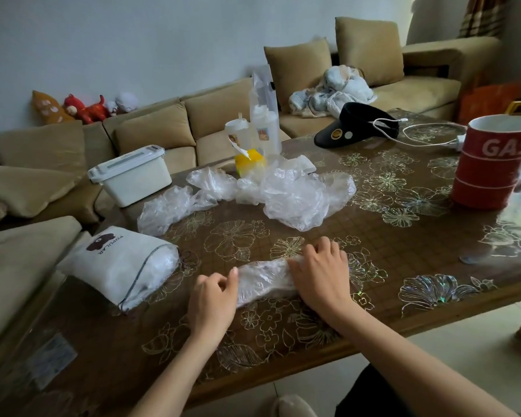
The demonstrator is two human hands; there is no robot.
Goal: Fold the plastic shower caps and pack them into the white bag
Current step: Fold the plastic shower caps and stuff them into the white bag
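Well, the brown flowery tabletop (403,266) holds it all; the loose caps (292,200) lie in a crinkly see-through heap in the middle, a bit toward the far edge; the red tin (491,167) stands by the right edge; the white bag (115,266) lies on its side at the left edge, and clear plastic shows at its open end; the white box (133,179) sits at the far left corner. Close to the near edge lies the folded cap (262,281), squashed into a long thin strip, just beside the bag but not touching it; the right hand (322,275) rests on top of its right end, fingers spread wide and pressing down; the left hand (214,299) is at its left end, fingers curled in tight, thumb and fingers pinching the plastic.
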